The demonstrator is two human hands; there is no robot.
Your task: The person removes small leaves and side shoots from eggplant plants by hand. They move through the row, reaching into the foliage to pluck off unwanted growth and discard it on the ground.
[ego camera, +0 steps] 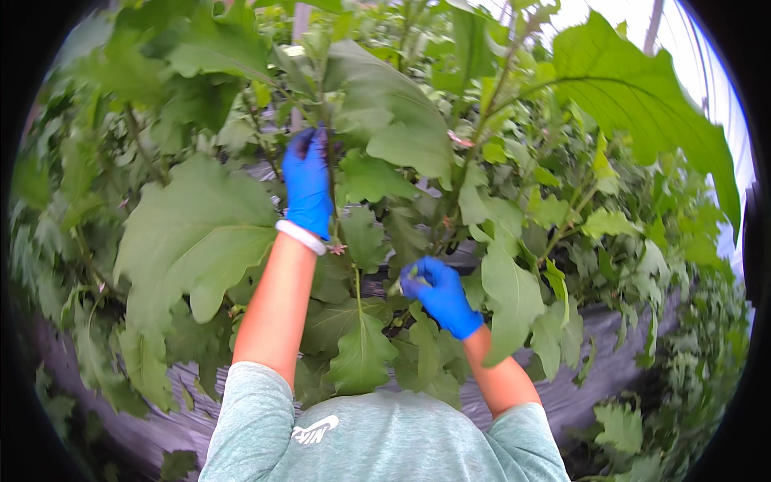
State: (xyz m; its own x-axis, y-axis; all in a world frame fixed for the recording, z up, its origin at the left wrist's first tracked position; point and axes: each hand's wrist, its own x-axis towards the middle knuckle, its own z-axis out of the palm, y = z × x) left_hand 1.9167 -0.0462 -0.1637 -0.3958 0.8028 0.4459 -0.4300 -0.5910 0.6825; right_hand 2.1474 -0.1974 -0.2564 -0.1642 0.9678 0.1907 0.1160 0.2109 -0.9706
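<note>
My left hand (308,184), in a blue glove with dark stains at the fingers, reaches up beside an upright eggplant stem (330,162). Its fingertips are partly hidden among the foliage, so whether they grip the stem is unclear. Lower and to the right, my right hand (443,295), also blue-gloved, has its fingers curled around a small, blurred pale-green plant piece (412,280). A broad eggplant leaf (391,108) hangs just right of my left hand, and another large leaf (196,232) spreads to the left of that forearm. A small pink flower (338,249) shows by the white wristband (300,237).
Dense eggplant plants fill the surroundings. One big leaf (638,99) juts out at the upper right. Dark plastic mulch film (596,367) covers the ground below. A pale post (299,66) stands behind the foliage, and a greenhouse cover (714,72) arches at the upper right.
</note>
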